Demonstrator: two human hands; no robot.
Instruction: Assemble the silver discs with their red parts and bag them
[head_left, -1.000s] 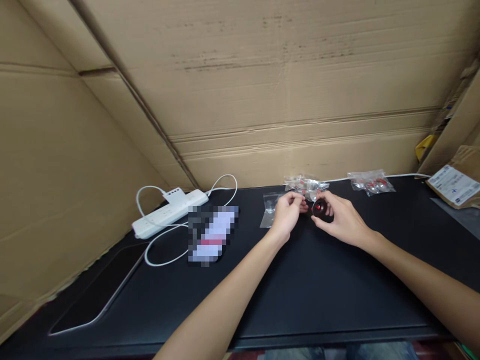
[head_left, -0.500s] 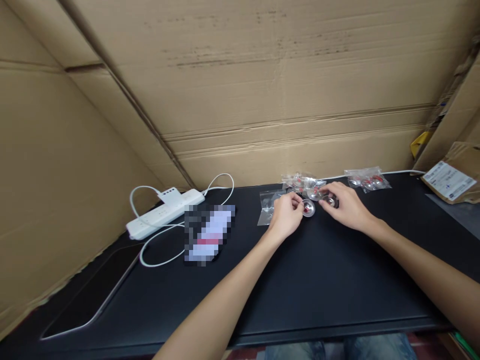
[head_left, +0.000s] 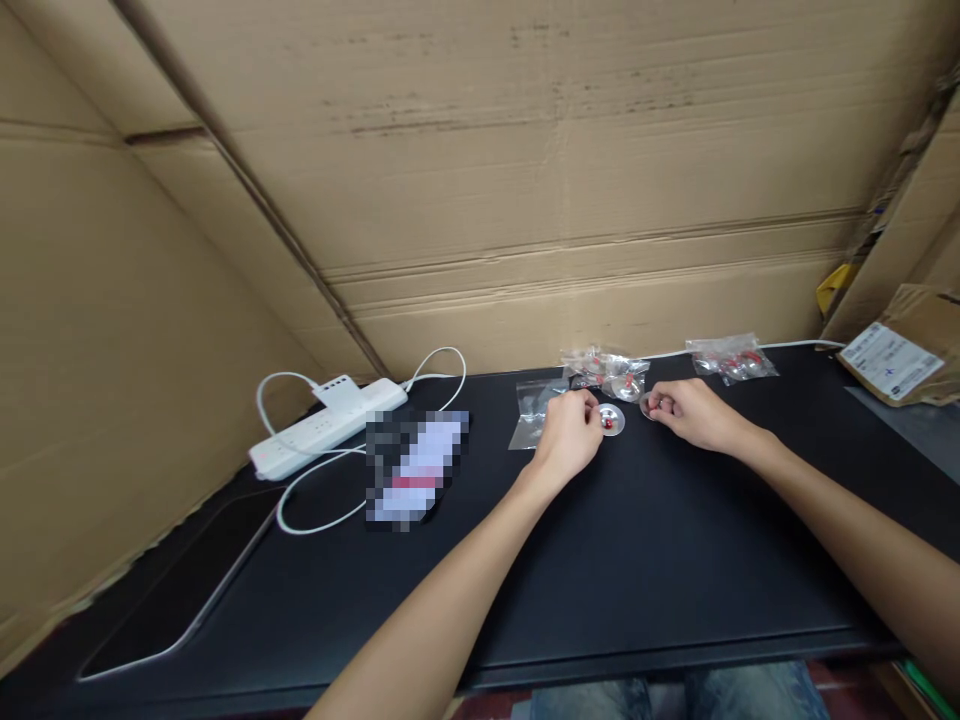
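- Black surface: supports both round pieces, before the bagged parts.
- Hands: wider apart than a second ago; each now works its own piece, the two separated.
- Left hand: fingers pinch the clear disc by its left edge.
- Right hand: fingers grasp a smaller-looking round piece, partly hidden.
- Red bit: within the disc's outline.

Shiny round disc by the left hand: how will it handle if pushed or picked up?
The disc looks thin and low, so it's probably light for its size. Its round outline suggests it could roll if tipped on edge. The glossy surface may make it slippery. Can't tell whether it's stiff.
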